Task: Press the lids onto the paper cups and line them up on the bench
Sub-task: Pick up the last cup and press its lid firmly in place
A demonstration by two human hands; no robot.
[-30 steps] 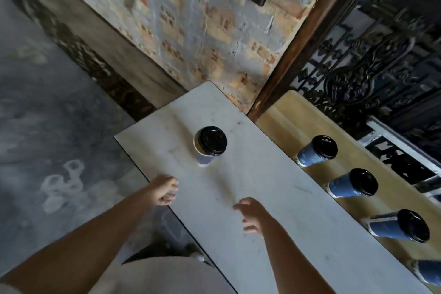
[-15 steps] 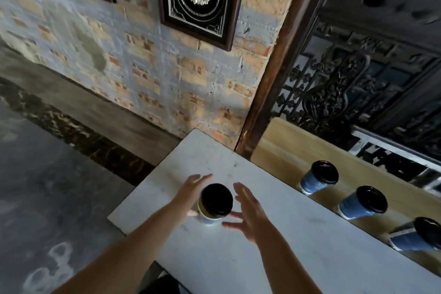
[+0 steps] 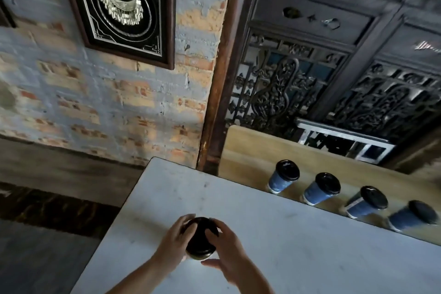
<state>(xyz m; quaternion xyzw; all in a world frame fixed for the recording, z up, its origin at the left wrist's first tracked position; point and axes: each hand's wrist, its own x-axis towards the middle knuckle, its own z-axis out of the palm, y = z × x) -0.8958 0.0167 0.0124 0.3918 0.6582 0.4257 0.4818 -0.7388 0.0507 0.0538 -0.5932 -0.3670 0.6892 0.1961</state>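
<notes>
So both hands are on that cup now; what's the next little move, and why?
Probably press the black lid down firmly to seat it. The left hand and right hand curl round the cup on the white table, and four lidded cups already stand in line on the bench.

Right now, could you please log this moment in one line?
left grip, right grip: holding black-lidded paper cup | on white table | wooden bench: four lidded blue paper cups

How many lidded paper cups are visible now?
5. Four cups stand in a row on the wooden bench; one cup is on the white table between the left hand and right hand. More may lie beyond the frame.
</notes>
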